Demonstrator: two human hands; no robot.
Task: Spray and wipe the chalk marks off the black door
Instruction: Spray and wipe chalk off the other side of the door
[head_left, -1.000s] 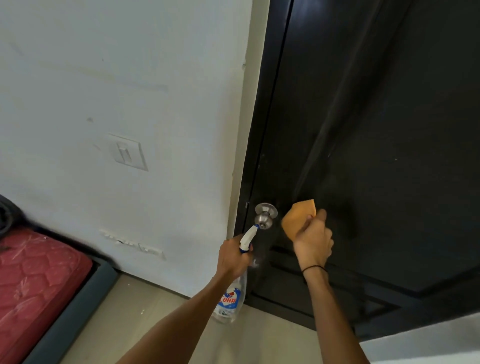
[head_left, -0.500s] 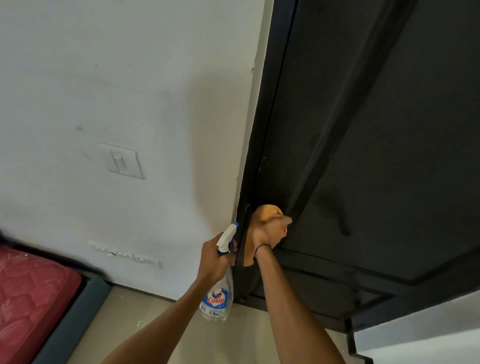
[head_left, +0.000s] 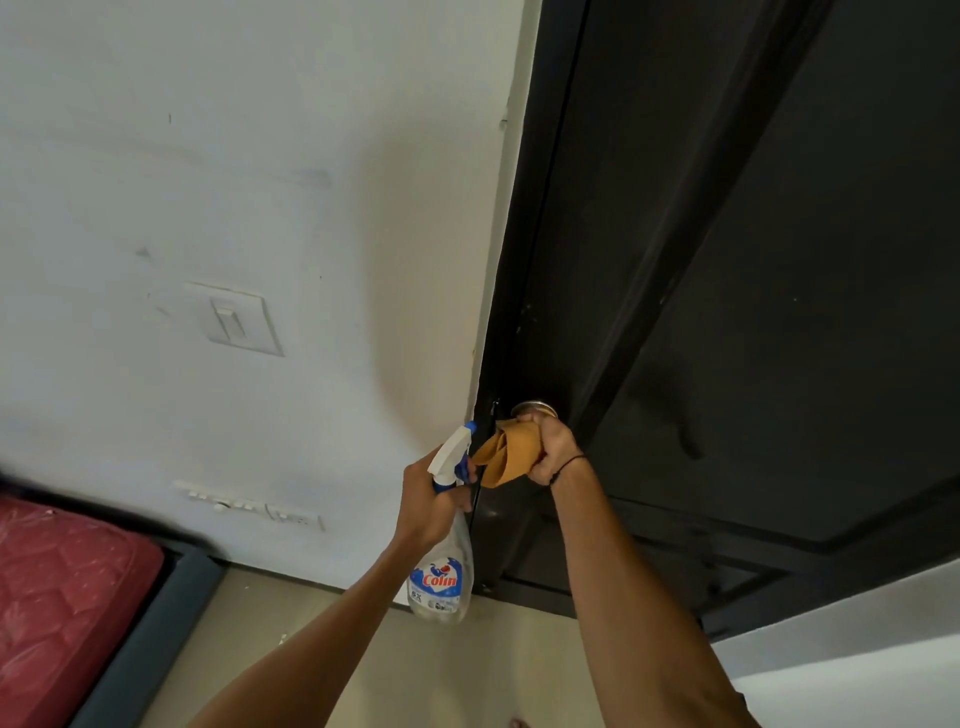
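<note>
Across the right half of the view the black door (head_left: 779, 260) is seen, its panels dark and its lower mouldings running toward the lower right. Left of the door, a white wall (head_left: 234, 156) is seen, with a light switch (head_left: 236, 321) mounted well to the left of the door's edge and a low strip of sockets (head_left: 249, 506) beneath that. Below the wall and far left of the door, a red mattress (head_left: 57, 587) is laid on a dark grey frame (head_left: 150, 629). A beige floor (head_left: 415, 670) is spread under the door's bottom edge. On the door, near its left edge, a metal door knob (head_left: 535, 408) is partly covered. The right hand (head_left: 550, 449) is clenched around an orange cloth (head_left: 506, 454), which is pressed against the knob; a thin black band (head_left: 569, 462) is worn at that wrist. Just left of the door's edge, a clear spray bottle (head_left: 444, 561) with a blue and red label is gripped at its neck by the left hand (head_left: 423, 501), fingers curled round it below the white trigger head (head_left: 452, 452), whose nozzle is pointed toward the cloth. Chalk marks cannot be made out on the door.
</note>
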